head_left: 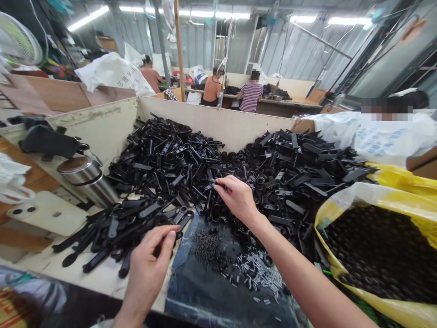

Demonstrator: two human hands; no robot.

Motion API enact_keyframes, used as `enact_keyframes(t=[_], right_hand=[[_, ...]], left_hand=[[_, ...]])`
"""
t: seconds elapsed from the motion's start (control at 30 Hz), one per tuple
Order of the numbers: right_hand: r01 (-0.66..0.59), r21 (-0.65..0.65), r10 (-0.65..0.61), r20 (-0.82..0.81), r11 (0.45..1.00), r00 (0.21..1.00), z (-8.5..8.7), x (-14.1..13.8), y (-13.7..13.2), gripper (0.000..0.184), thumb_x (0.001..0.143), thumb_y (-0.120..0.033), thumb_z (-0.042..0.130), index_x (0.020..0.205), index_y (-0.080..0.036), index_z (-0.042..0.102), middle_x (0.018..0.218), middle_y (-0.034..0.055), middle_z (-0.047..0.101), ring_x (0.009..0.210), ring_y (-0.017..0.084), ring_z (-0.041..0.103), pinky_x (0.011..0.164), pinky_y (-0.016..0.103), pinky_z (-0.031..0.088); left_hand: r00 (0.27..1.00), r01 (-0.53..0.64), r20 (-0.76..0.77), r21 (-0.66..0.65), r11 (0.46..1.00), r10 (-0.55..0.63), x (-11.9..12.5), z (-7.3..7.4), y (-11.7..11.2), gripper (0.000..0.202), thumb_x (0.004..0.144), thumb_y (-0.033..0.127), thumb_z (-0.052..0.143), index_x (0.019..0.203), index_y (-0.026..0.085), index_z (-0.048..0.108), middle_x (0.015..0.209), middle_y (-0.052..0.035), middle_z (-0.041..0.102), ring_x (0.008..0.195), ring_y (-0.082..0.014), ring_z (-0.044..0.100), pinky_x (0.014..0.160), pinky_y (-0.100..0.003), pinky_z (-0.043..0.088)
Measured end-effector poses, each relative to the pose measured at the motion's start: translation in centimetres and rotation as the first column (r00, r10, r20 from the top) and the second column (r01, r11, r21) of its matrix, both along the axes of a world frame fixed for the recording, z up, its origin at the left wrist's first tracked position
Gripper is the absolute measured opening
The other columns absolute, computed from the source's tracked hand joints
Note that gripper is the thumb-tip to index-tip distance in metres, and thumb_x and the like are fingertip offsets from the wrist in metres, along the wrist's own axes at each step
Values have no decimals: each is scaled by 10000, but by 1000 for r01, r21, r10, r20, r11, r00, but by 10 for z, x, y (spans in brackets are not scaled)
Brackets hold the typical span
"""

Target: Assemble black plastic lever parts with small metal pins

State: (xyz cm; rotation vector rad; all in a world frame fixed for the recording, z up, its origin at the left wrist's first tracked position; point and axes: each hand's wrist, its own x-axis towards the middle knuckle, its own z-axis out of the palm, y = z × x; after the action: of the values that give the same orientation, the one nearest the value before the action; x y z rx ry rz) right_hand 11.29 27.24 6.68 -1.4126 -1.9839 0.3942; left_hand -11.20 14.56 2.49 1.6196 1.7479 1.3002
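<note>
Workstation with loose parts, left to right. A pale smartphone (51, 213) lies camera side up beside a steel vacuum flask (99, 187). Next, long-handled black parts (119, 223) lie in a row of overlapping pieces on the pale surface (109, 278). The left hand (148, 257) is at their right end, its grip narrow; a black part (179, 234) shows at the fingertips, though whether it is held cannot be told. Behind rises a heap of black plastic parts (177, 159). On a dark mat (194, 296) lie small dark pins (208, 246). The right hand (237, 196), above the mat's far edge, pinches a small part (214, 181) between thumb and forefinger, before the heap. Loose silvery pins (261, 271) follow, then flat black pieces (307, 168) and a yellow sack (406, 187) of small dark pieces (382, 255).
</note>
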Motion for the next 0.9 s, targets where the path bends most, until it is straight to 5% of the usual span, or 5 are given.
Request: enact_keyframes(t=[0.2, 0.33, 0.53, 0.67, 0.9], right_hand=[[-58, -244, -23, -317, 968, 948, -34, 5, -111, 202, 920, -299, 642, 796, -168, 732, 664, -16, 691, 546, 121, 586, 513, 198, 447], [-197, -481, -54, -459, 854, 887, -57, 18, -148, 334, 972, -375, 565, 777, -169, 742, 635, -12, 694, 566, 142, 624, 543, 219, 452], [169, -235, -163, 43, 957, 986, -51, 70, -133, 285, 940, -419, 630, 1121, -227, 738, 904, 39, 752, 710, 199, 692, 646, 285, 506], [117, -102, -64, 425, 988, 903, -60, 81, -117, 250, 950, -276, 605, 1190, -251, 669, 1096, 60, 706, 855, 219, 729, 625, 277, 517], [31, -94, -2, 299, 995, 954, -54, 81, -115, 278, 982, -278, 555, 1223, -204, 673, 1115, 83, 714, 860, 216, 714, 726, 310, 538]], left_hand=[[817, 247, 574, -263, 933, -55, 79, -25, -20, 493, 954, 580, 484, 1338, 299, 615, 1389, -51, 649, 1298, -258, 568, 1029, -368, 498], [642, 392, 766, -363, 845, 31, 102, -28, -33, 523, 814, 543, 721, 1230, 228, 683, 921, -44, 745, 759, -192, 678, 634, -280, 554], [516, 411, 835, -436, 800, 190, 95, -24, -35, 581, 654, 394, 894, 1166, 183, 717, 835, -13, 677, 641, -110, 600, 573, -222, 497], [533, 384, 823, -443, 810, 197, 92, -19, -37, 523, 688, 387, 869, 1150, 195, 715, 865, -12, 680, 692, -117, 606, 630, -229, 508], [500, 399, 842, -432, 809, 202, 89, -16, -43, 546, 690, 342, 858, 1173, 168, 669, 883, -29, 663, 672, -104, 561, 579, -214, 459]])
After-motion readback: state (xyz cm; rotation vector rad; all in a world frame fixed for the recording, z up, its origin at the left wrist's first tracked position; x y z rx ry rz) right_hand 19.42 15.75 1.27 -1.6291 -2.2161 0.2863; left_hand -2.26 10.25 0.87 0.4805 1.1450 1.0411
